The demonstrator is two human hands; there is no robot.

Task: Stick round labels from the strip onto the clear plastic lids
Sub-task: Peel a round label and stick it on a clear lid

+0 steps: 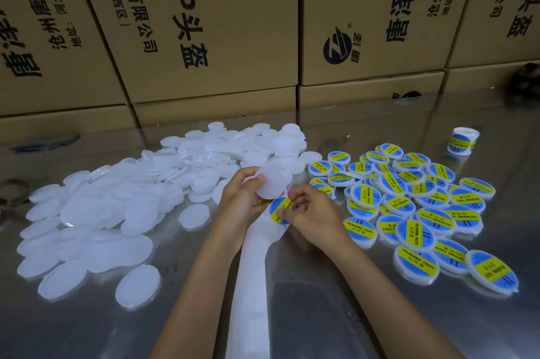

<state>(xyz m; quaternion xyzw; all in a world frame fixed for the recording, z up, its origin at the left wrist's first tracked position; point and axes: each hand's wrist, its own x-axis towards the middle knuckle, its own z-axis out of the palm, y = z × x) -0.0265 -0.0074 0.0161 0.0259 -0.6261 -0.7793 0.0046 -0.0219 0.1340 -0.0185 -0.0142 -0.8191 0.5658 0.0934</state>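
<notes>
Both arms reach in from the bottom and meet in the middle of the shiny counter [321, 314]. The left hand [239, 200] holds one bare lid [270, 183] up off the counter, its fingers [248, 176] curled round the lid's edge. Just below it, the right hand [314, 214] pinches a blue and yellow label [279, 209] between thumb and fingers, right where the label sits on the white strip [251, 285]. The strip runs down between the two arms to the bottom edge.

To the left lies a big heap of bare lids [117, 206], too many to count. To the right lies a pile of labelled lids [415, 203], about forty. Both piles come close to the hands. The counter is bare in front, on each side of the arms. One roll [463, 141] of labels stands alone at the far right. Brown boxes [204, 22] make a wall along the back edge.
</notes>
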